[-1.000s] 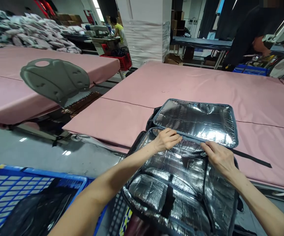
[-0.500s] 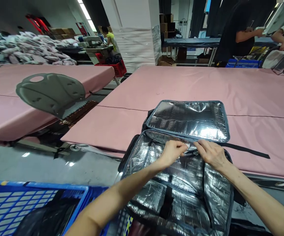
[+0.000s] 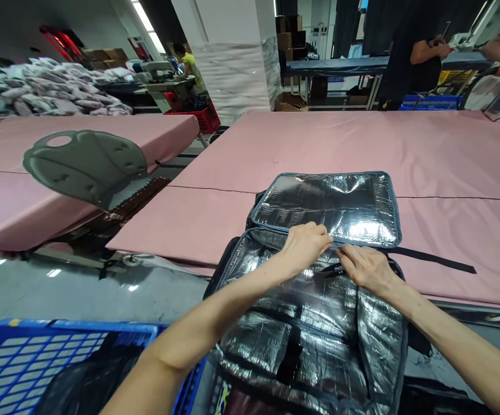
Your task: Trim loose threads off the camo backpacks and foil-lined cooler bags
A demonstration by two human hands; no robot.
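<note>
An insulated bag (image 3: 325, 300) with a silver foil lining lies opened out in front of me, its foil-lined lid (image 3: 319, 199) folded back on the table. My left hand (image 3: 308, 245) is closed in a pinch at the blue-grey binding between lid and body; its fingertips are partly hidden. Close beside it, my right hand (image 3: 364, 265) is closed, knuckles up, near the same seam. Dark narrow thread snips (image 3: 333, 270) stick out from under the right hand, pointing left over the lining. A black strap (image 3: 435, 260) trails right from the bag.
Pink cloth covers the work table (image 3: 215, 222). A blue crate (image 3: 72, 327) with black items stands at lower left. A grey chair back (image 3: 87, 164) rises between the tables. Across the table is a person in dark clothes (image 3: 409, 57); a white pillar (image 3: 228, 69) stands behind.
My left hand has moved up from beside the snips to the binding below the lid. My right hand has shifted slightly left, still with the snips.
</note>
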